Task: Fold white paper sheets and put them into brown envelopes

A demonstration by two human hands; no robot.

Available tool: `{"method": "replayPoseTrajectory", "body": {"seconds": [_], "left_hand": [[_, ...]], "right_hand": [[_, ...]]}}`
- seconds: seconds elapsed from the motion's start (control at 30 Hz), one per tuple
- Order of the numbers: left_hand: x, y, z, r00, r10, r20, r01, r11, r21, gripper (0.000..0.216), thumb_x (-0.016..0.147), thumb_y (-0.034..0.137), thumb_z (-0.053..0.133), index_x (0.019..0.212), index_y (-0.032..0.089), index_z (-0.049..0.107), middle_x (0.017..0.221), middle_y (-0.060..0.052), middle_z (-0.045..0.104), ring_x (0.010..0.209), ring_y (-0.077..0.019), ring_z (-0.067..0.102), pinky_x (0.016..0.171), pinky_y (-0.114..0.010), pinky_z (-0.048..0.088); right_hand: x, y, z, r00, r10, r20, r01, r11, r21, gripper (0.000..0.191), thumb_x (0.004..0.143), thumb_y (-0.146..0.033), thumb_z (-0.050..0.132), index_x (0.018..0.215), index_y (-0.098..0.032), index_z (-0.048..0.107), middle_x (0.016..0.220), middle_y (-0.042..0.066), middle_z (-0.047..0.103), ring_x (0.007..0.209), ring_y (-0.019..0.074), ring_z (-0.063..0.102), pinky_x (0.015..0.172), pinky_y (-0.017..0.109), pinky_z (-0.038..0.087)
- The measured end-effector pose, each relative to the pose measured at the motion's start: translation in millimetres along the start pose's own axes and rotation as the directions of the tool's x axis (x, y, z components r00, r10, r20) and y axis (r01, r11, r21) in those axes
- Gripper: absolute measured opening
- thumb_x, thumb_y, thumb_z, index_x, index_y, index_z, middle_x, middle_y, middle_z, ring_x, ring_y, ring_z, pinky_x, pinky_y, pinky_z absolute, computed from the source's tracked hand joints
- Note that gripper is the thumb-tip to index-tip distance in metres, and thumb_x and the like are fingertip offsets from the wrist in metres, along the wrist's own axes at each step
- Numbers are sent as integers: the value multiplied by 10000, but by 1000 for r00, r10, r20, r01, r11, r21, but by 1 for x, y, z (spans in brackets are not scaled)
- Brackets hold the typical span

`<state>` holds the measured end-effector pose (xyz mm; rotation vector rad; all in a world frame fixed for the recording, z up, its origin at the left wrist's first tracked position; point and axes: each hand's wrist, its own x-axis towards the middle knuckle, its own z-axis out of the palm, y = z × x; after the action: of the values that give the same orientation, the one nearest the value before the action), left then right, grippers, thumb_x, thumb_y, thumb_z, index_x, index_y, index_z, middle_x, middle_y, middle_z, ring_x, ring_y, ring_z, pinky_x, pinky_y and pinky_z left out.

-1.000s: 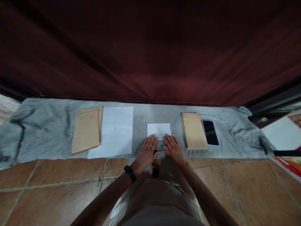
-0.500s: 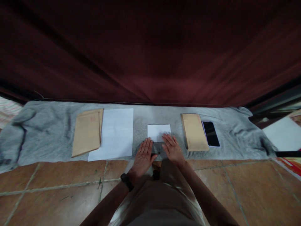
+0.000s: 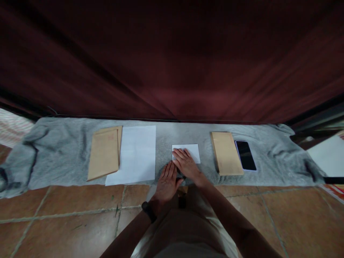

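Note:
A small white rectangle of paper, seemingly folded, lies flat on the grey cloth straight in front of me. My right hand rests flat across its left part, fingers stretched out. My left hand lies palm down at the paper's lower left corner, fingers straight and close together, thumb apart. The fingertips of the left hand come near or touch the right hand; I cannot tell which. To the left are larger white sheets, partly covered by brown envelopes. On the right lies a stack of brown envelopes.
A phone with a dark screen lies beside the right envelopes. The grey cloth covers a long narrow surface along a dark red curtain. Tiled floor shows below. A white sheet-like object stands at the far right.
My right hand has slid leftward over the small paper, from its right lower corner to its left part. The left hand stays near the lower left corner. The view has shifted slightly.

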<state>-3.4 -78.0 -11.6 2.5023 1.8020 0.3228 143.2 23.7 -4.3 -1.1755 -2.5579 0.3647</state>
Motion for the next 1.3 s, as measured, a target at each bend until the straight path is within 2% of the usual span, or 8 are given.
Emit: {"method": "replayPoseTrajectory", "body": {"seconds": [0.3,0.5,0.7,0.8,0.93,1.0,1.13,1.3], "left_hand": [[-4,-2,3,1000,-7,-28,5,998,-60,668,1009,476,479,1523,55,408,1563,-204,468,1493,-319,384,1221,-497,346],[-7,-8,-10,998,-37,-52,26,978,-205,592,1032,399,448,1552,128,368,1587,-170,446,1496,-275,386,1202,-470,389],[-4,-50,-42,963,-187,-196,145,967,-212,550,1013,320,483,1548,226,393,1618,-136,408,1539,-278,297,1238,-505,300],[-2,-105,-68,826,-470,-311,448,882,-144,628,986,396,525,1549,157,384,1651,-210,308,1562,-353,202,1237,-571,242],[-19,-182,-96,472,-824,-313,849,521,-91,845,929,531,556,1554,25,299,1607,-341,276,1518,-471,236,1166,-662,277],[-32,-206,-103,383,-896,-224,912,405,-60,880,898,568,576,1542,32,306,1538,-341,385,1457,-478,346,1114,-642,354],[-47,-216,-106,346,-937,-45,937,348,-19,853,879,599,578,1495,48,365,1348,-296,566,1280,-448,543,1006,-548,462],[-46,-201,-102,349,-915,-205,937,345,55,919,851,621,608,1527,69,321,1297,-292,562,1191,-450,565,955,-558,459]], "right_hand": [[25,7,5,997,60,-40,-62,997,-56,460,1063,-306,434,1489,-146,508,1603,99,435,1473,265,403,1257,498,267],[9,-6,2,995,44,-87,-48,998,-49,473,1066,-292,399,1518,-176,477,1617,81,414,1502,254,362,1271,505,246],[-9,-11,10,994,84,-71,-88,994,-57,461,1073,-304,386,1497,-169,504,1589,92,457,1479,258,399,1263,510,254],[-10,-10,13,994,79,-73,-84,994,-67,462,1075,-302,377,1503,-173,493,1592,85,453,1481,254,396,1264,510,246],[-10,-9,14,994,68,-83,-74,995,-72,470,1074,-304,374,1515,-179,479,1604,85,435,1479,253,397,1265,510,242],[-11,-9,15,994,67,-89,-74,994,-74,474,1074,-304,368,1521,-185,471,1606,84,432,1479,250,398,1265,508,239],[-12,-8,18,994,64,-89,-71,995,-70,479,1071,-304,369,1525,-186,466,1605,82,435,1480,245,398,1268,500,232],[-12,-7,17,994,61,-89,-67,995,-71,483,1069,-306,374,1528,-183,459,1595,89,448,1486,244,389,1266,502,233]]}}
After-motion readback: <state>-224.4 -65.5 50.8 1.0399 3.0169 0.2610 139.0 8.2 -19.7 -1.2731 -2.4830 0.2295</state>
